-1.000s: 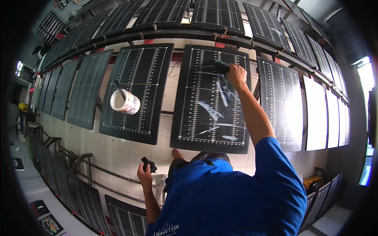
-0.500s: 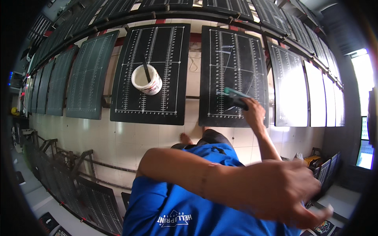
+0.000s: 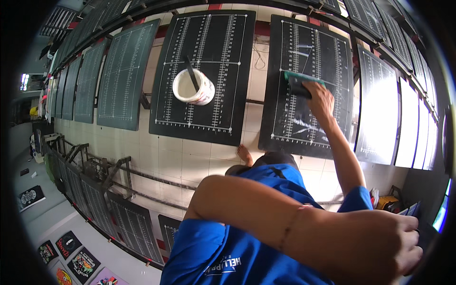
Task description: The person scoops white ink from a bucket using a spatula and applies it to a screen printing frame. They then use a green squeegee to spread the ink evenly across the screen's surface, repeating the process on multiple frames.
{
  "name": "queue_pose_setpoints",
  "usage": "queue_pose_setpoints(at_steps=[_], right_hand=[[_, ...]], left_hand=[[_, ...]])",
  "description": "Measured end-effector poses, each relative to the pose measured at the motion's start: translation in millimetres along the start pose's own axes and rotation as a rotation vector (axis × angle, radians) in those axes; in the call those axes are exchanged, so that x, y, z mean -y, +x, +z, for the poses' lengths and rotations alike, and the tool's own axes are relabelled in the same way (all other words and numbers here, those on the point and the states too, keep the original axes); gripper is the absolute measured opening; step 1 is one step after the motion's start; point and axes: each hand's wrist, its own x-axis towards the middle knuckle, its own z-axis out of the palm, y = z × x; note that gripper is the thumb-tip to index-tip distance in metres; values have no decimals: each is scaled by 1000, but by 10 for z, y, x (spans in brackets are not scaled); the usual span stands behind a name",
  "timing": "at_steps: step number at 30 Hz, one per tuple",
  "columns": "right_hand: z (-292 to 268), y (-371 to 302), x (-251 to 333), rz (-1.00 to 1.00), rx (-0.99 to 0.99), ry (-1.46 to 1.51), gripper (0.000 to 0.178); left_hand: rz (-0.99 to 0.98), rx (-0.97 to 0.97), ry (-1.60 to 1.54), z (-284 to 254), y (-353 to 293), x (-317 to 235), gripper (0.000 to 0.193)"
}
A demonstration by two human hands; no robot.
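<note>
My right hand (image 3: 321, 100) is closed round a squeegee (image 3: 298, 86) with a dark body and a green edge. The squeegee lies against a black board (image 3: 280, 114) with white rulings. A whitish wet smear (image 3: 308, 129) shows on the board's near part. My left arm crosses in front of my body, and my left hand (image 3: 380, 242) is at the lower right, fingers curled; its palm is hidden. On the ruled board (image 3: 166, 90) to the left stands a white tub (image 3: 202, 92) with a dark stick (image 3: 191, 71) leaning out of it.
More ruled boards run in rows on both sides, a dull grey one (image 3: 128, 76) at left and a glaring one (image 3: 377, 104) at right. A dark rail (image 3: 156, 14) passes behind. Below left are metal frames (image 3: 99, 166) and printed pieces (image 3: 84, 263) on a pale surface.
The squeegee has moved away from me, up the board, leaving a whitish smear nearer me. My left hand has shifted right and its fingers have curled in. The whole view has tilted.
</note>
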Motion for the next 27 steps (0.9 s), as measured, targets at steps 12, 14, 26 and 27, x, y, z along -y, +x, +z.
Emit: queue_pose_setpoints(at_steps=[12,14,26,27], right_hand=[[422,1437,-428,48,-27,-64,45],[330,836,-186,-97,-60,28,46],[52,1975,-1037,403,-87,-212,19],[86,2059,-953,441,-71,-207,20]], left_hand=[[-1119,-430,803,-778,-2801,335,39],[-1278,-726,746,-713,-3445,108,39],[-1720,-1244,602,103,-5505,-487,32],[-1746,-1223,596,131,-5487,-480,31]])
